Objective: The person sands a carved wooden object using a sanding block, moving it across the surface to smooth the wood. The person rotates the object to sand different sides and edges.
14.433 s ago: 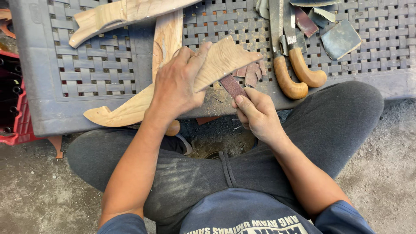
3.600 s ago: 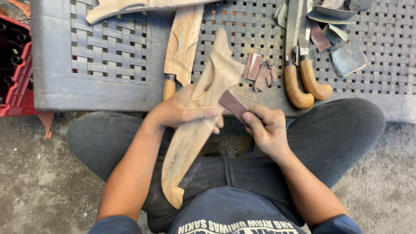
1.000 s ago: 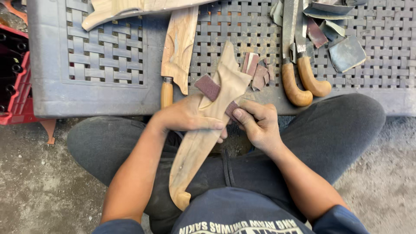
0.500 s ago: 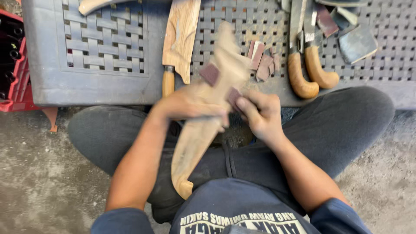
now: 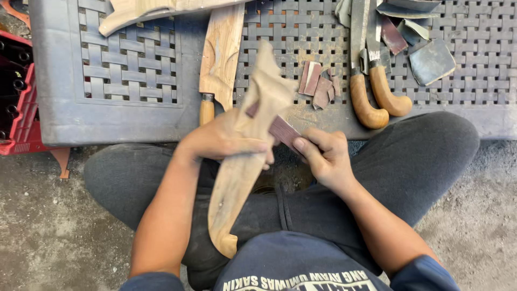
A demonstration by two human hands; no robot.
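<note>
While gripped mid-length by left hand (image 5: 226,143), carved wooden piece (image 5: 245,161) runs long axis near vertical in frame, slightly tilted: broad flared end up and right, over edge of grey woven plastic table (image 5: 134,116); narrow hooked end down and left, toward torso, over lap. Held above dark trousers, lower part clear of table; cannot tell whether top end touches table surface.

Left grip: closed around piece, fingers wrapped across its front, thumb side hidden behind wood.

Right hand (image 5: 326,156): narrow pinch on reddish-brown sandpaper strip (image 5: 283,132), thumb and fingertips clamped on strip's right end. Strip laid against right edge of piece, just above left fingers, slanting up-left.

On table, just right of piece's top end: small pile of sandpaper scraps (image 5: 319,86), same reddish-brown. Further right: two blades with curved wooden handles (image 5: 377,99), side by side, handles toward person, blades pointing away. Beyond those: dark flat pieces (image 5: 431,59), probably worn abrasive sheets, blurry at that corner.

Left of piece: second carved blank (image 5: 221,59) lying flat, long axis roughly vertical, with a small round wooden handle at its near end. Third pale wooden blank (image 5: 156,11) across top, mostly cut off by frame.

Red crate (image 5: 19,102) at far left beside table. Concrete floor (image 5: 48,231) below.
</note>
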